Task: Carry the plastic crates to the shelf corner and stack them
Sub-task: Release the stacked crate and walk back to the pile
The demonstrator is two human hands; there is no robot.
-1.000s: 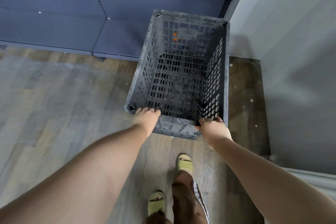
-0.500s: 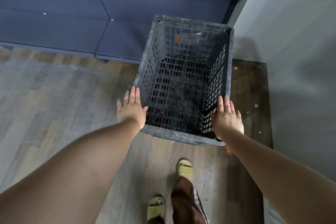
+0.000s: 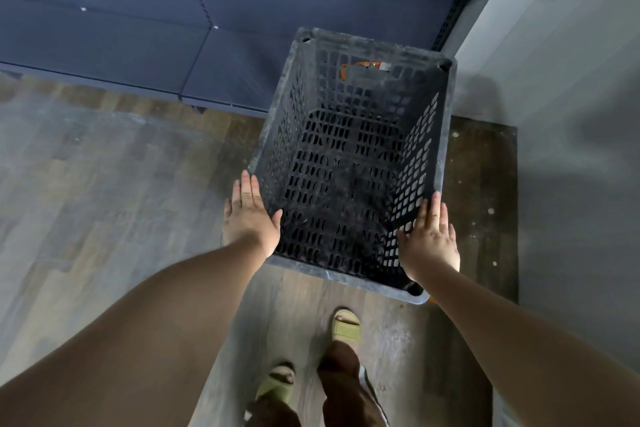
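A dark grey perforated plastic crate (image 3: 349, 45) stands open side up in the corner, between the dark blue shelf (image 3: 145, 38) and the grey wall (image 3: 571, 107). Orange shows through its far wall and under its near right corner, so it seems to sit on another crate that I cannot see clearly. My left hand (image 3: 250, 218) lies flat with straight fingers against the crate's left side near the rim. My right hand (image 3: 429, 239) lies flat along the right rim. Neither hand grips the crate.
The shelf's low base runs along the back and left. Wood-pattern floor (image 3: 104, 204) spreads to the left. A darker floor strip (image 3: 481, 191) separates crate and wall. My feet in green sandals (image 3: 346, 324) stand just in front of the crate.
One second ago both hands gripped the crate's near rim. They let go and now lie flat on its two sides. The crate sits a little closer to the corner.
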